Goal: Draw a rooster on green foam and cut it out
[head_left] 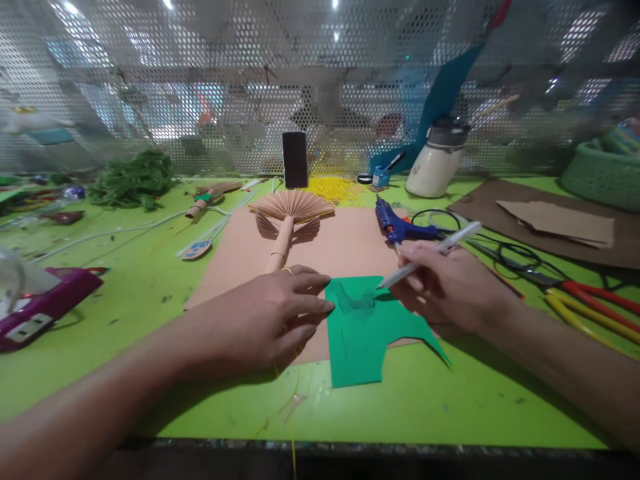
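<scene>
Green sheet lies flat, its upper part over a brown sheet, its lower corner out on the lime bench. Straight left edge; on the right, a curved cut-out and 1 thin pointed tail. Dark, smudgy marks near the top.

Left hand: palm down, fingers slightly spread, 2 tips at the sheet's left edge. Thumb hidden; pressure cannot be told. Right hand: fingers pinching a pale pen, tilted, its tip at the marks.

Handling, my estimate: sheet very light, thin, flexible, perhaps craft foam or card. Probably slides or pivots under a pen stroke unless pinned flat. Best hold: the broad left side, fingertips spread and clear of the marks, which might smear. The narrow tail looks the weak spot, likely to bend or tear; no lifting by it. Pen looks light and rigid; hold low on the barrel for control.

Nearby: pleated paper fan beyond the left hand, its folds likely easy to crush; blue glue gun beyond the right hand, heat unknown; scissors to the right.
</scene>
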